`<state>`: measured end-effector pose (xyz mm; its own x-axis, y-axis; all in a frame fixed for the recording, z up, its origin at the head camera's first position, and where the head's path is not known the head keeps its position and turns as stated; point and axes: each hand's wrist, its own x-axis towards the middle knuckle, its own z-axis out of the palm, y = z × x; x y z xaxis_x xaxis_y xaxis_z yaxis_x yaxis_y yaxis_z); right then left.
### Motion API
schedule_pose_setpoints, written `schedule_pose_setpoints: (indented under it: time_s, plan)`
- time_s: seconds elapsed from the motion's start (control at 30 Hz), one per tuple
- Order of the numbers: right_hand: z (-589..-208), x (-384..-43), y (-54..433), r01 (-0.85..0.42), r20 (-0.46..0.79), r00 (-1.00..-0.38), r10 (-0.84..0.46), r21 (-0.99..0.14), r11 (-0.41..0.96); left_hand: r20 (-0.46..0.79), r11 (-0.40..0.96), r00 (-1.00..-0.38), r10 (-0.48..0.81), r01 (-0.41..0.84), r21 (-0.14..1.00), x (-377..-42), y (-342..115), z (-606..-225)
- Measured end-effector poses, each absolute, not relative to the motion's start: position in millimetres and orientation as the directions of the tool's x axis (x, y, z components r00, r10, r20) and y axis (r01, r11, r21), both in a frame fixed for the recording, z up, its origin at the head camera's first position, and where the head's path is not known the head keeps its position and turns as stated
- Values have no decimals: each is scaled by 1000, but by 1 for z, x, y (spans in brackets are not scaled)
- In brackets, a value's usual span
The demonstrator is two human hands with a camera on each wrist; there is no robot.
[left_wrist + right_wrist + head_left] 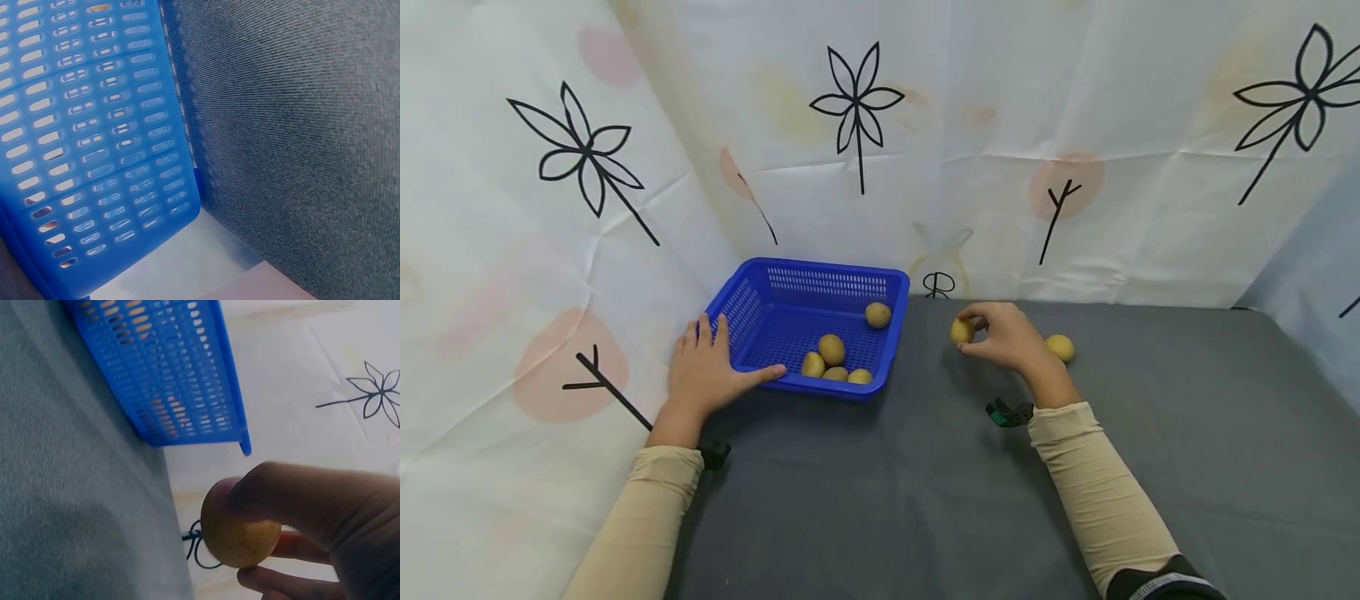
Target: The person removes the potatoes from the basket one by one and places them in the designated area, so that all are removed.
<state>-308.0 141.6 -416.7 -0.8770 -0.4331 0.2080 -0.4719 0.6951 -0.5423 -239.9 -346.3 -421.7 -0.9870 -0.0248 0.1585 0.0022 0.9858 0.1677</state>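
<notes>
A potato [962, 331] is pinched between the thumb and fingers of my right hand [1003, 337], off to the right of a blue plastic basket [895, 333]. In the right wrist view the same potato [240, 534] hangs above the table, apart from the basket [169, 375]. My left hand [707, 371] rests on the basket's left front corner, fingers spread, thumb along the front rim. Inside the basket lie several potatoes, one of them a round potato [831, 349] near the front. The left wrist view has the slotted basket wall [94, 125], without the hand's fingers.
Another potato [1061, 347] lies on the grey tablecloth [865, 500], just behind my right wrist. A white cloth backdrop [970, 100] with drawn flowers stands behind the table and along the left side, close to the basket.
</notes>
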Motion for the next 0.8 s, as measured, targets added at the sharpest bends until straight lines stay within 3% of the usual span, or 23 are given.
schedule_pose_setpoints:
  time_s: [0.8]
  plan:
    - [-431, -323, 179, -373, 43, -912, -409, -502, 780, 169, 987, -985, -14, 14, 163, -241, -347, -422]
